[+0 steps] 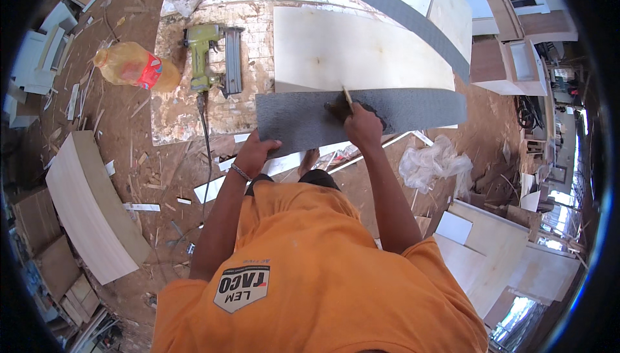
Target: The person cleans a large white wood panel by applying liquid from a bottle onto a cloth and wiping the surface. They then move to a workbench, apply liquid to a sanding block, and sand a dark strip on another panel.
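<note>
A dark grey sheet strip [295,115] with a rough-looking face lies across the near side of the worktable. My left hand [256,152] grips its near left corner, thumb on top and fingers out of sight beneath. Over the middle of the strip, my right hand [362,125] is closed around a thin wooden handle [347,95]; the tool's lower end is hidden. Around that hand the strip shows a darker patch, either wet or in shadow. Just beyond lies a pale wood panel [358,52], and a second grey strip [397,11] curves across the boards at the back.
A green pneumatic nailer [198,55] with a hose rests on the worn worktable [169,111]. Left of it is a plastic bottle [121,66] of yellowish contents. Crumpled plastic film [431,164] and wood offcuts litter the floor. A curved wooden piece [92,207] stands at left.
</note>
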